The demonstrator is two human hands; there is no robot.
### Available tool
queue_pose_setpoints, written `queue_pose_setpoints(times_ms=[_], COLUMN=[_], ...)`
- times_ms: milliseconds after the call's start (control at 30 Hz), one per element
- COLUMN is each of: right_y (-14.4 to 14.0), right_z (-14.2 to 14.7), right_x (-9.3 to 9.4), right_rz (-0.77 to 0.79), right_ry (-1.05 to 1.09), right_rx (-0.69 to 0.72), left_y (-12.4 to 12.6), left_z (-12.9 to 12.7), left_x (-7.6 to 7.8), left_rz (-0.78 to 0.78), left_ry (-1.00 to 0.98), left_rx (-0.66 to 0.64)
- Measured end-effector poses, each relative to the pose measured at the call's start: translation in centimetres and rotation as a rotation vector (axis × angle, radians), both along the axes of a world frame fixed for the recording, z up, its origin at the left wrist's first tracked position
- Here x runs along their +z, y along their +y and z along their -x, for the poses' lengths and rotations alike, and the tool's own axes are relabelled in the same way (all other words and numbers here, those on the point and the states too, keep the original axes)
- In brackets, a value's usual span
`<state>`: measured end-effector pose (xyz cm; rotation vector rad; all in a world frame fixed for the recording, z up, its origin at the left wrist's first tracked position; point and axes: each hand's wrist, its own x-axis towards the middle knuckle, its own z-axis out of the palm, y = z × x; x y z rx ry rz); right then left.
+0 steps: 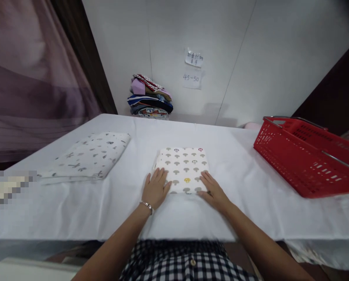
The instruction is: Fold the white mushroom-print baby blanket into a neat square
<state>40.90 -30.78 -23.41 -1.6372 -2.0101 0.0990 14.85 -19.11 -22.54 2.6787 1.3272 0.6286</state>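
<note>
While my left hand [156, 188] and right hand [213, 191] lie flat and unclenched on the folded mushroom-print cloth [184, 168], I judge it soft, light, floppy; best gripped along folded edges.

Single head-worn view, looking forward and down, close over table [244, 164]; facing wall [221, 47]

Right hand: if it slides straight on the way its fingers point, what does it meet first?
The right hand lies flat, fingers pointing up and left onto the folded mushroom-print cloth, whose near edge it already touches. Going on, it would cross that cloth; past it only bare white tablecloth shows.
</note>
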Motion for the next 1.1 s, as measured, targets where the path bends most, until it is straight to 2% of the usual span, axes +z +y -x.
queue_pose_setpoints(times_ms=[100,233,333,433,600,800,933,1100], right_y=[-0.6,-1.5,-2.0,-2.0,-1.2,-1.2,-1.9,-2.5], right_z=[-0.3,-0.4,-0.3,0.2,1.2,0.7,0.6,-0.1], right_x=[-0.7,-1.1,-1.3,-1.3,-0.8,-0.4,0.0,0.6], right_rz=[-0.030,-0.018,0.014,0.024,0.019,0.001,0.053,0.090], right_ry=[0.065,0.198,0.291,0.281,0.258,0.157,0.040,0.005], right_rx=[0.010,-0.170,-0.274,-0.295,-0.359,-0.335,-0.332,-0.291], left_y=[0.1,-0.3,-0.9,-1.0,-0.1,0.1,-0.2,-0.5], left_z=[0.0,0.3,0.5,0.6,0.7,1.0,1.4,2.1], left_x=[0.1,0.5,0.7,0.4,-0.4,-0.6,-0.4,0.6], left_rz=[0.010,-0.010,-0.068,-0.113,-0.137,-0.087,-0.094,-0.052], left_ry=[-0.010,-0.004,0.011,0.041,0.072,0.077,0.084,0.032], left_rx=[-0.017,-0.061,-0.149,-0.222,-0.236,-0.203,-0.205,-0.248])
